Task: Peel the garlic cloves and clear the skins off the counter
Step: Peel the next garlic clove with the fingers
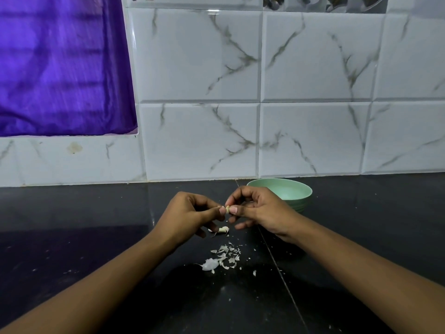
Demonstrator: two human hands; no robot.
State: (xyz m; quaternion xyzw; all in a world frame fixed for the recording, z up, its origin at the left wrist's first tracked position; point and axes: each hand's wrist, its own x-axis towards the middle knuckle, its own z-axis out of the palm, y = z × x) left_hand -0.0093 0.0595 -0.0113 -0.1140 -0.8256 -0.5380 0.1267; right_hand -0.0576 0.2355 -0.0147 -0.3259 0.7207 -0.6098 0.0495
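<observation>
Pinched between the fingertips (233, 209) of both hands: 1 small pale garlic clove (227, 209), held in the air just above the counter. Gripped from the left by the left hand (190, 214), thumb and forefinger closed narrow on it, the other fingers curled loosely under the palm. Gripped from the right by the right hand (261, 209), thumb and forefinger tight on the clove's other side, forefinger arched over the top, the remaining fingers spread a little below. Thumb tips nearly touching across the clove. Cannot tell how much skin is on it.

Directly below the hands, lying on the dark counter (96, 225): a second clove (222, 229), white and curved, partly hidden behind the left hand's lower fingers. Nearer the body, scattered over the counter: a loose patch of skins (225, 256), small white flakes with 1 larger papery piece at its near left edge, plus a few stray bits further right and toward the bottom edge.

Behind the right hand, near the wall: a pale green bowl (299, 189), upright, its left part hidden by the knuckles. Beyond that, a white marble-patterned tile wall (313, 92), and at upper left a purple cloth (60, 68).
</observation>
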